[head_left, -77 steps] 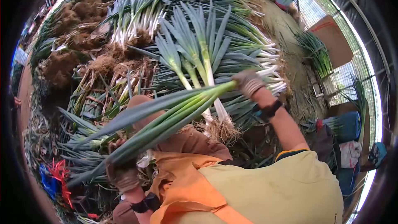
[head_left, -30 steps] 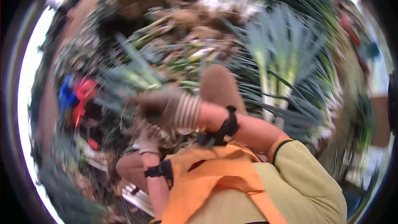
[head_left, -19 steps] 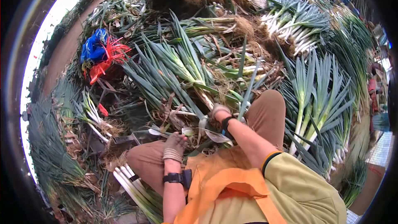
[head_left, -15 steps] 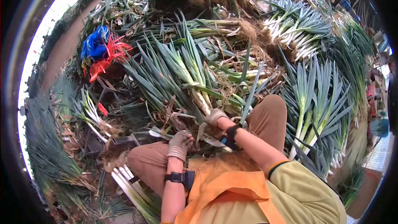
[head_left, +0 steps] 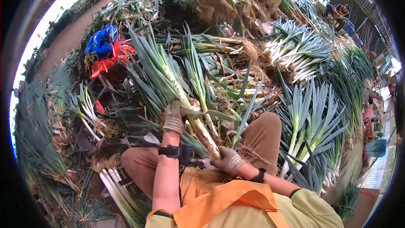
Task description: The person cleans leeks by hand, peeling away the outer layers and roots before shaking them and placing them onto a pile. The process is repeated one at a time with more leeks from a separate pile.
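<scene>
A thick leek [head_left: 201,131] slants across my lap, its white base browned by soil and dry skin. My right hand [head_left: 229,160], in a pale work glove, is closed round the lower end near the roots. Higher up, my left hand [head_left: 174,119], gloved too, grips the stalk just below where the green leaves fan out. A thinner leek [head_left: 196,74] lies close behind it, on the right. Torn leaves hang around the held stalk. The palm side of my left hand is partly hidden.
Trimmed white-stemmed leeks [head_left: 291,52] are heaped at upper right, and cleaned leeks [head_left: 307,120] lie by my right knee. Several white stalks [head_left: 116,190] rest at lower left. Blue and red plastic [head_left: 101,42] sits at upper left. Rooty untrimmed leeks [head_left: 213,6] are piled ahead.
My left hand has moved from over my left knee up to the leek's stalk and now grips it. My right hand has drawn the leek's base closer to my body, lifting the leek.
</scene>
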A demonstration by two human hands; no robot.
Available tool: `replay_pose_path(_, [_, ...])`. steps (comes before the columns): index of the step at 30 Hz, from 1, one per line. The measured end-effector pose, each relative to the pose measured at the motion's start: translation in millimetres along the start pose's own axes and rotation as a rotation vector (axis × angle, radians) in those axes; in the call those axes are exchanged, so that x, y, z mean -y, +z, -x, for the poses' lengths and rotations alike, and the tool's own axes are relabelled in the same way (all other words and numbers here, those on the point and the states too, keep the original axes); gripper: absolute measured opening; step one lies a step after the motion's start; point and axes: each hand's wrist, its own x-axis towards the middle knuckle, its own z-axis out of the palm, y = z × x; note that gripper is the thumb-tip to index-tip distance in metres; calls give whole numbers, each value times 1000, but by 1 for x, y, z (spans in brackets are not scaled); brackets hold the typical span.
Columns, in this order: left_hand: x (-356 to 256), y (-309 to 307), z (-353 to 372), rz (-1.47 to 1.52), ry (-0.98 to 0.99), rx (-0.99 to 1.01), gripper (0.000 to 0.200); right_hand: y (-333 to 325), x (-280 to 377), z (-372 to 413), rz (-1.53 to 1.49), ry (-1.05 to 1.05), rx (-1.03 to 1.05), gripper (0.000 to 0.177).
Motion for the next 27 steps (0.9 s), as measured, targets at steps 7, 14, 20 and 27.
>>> replay_pose_path(7, [-30, -47, -13, 642, -802, -202, 46, 15, 4, -21, 267, -54, -360, 39])
replay_pose_path(14, [57, 18, 35, 1322, -1304, 60, 53, 23, -1, -20, 269, 95, -343, 12])
replay_pose_path(20, [38, 22, 27, 168, -876, 285, 50, 25, -26, -54, 180, 353, -261, 19])
replay_pose_path(27, [-144, -91, 82, 1670, -627, 555, 56, 47, -87, -138, 105, 284, -158, 27])
